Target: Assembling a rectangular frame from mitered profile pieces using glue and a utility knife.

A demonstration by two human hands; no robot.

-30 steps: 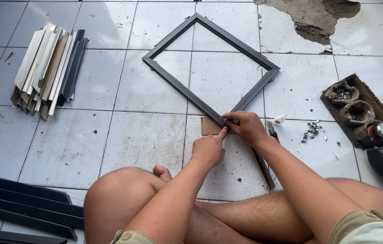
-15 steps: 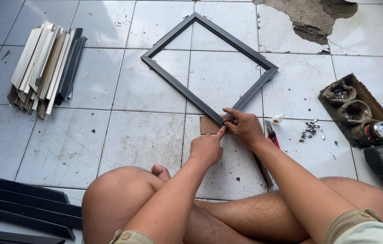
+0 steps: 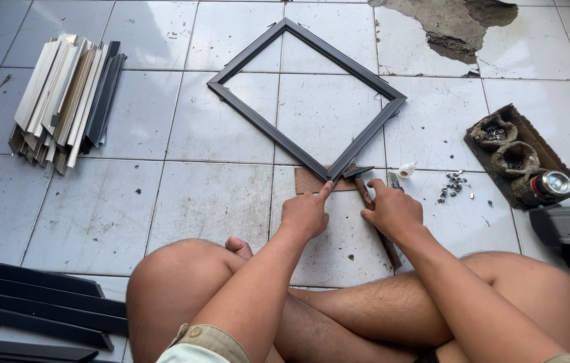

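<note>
— Where does the dark square metal frame [image 3: 306,98] lie?

— Flat on the pale tiled floor [image 3: 211,195], turned corner-on, its near corner resting on a flat brown cardboard scrap [image 3: 312,182] just ahead of the person's crossed legs.

— And the hands?

— The left hand [image 3: 305,214] is just behind that corner, forefinger touching it. The right hand [image 3: 392,210] is beside it to the right, on a wooden-handled hammer [image 3: 372,208] whose head lies against the corner.

— To the right?

— A small white plastic bottle [image 3: 406,169], then a scatter of small metal fasteners [image 3: 456,185], then a brown cardboard tray [image 3: 516,156] at the far right.

— To the left?

— A stack of pale cut moulding strips [image 3: 63,101] at the far left; dark long moulding lengths [image 3: 36,306] lie nearer, beside the left knee.
</note>
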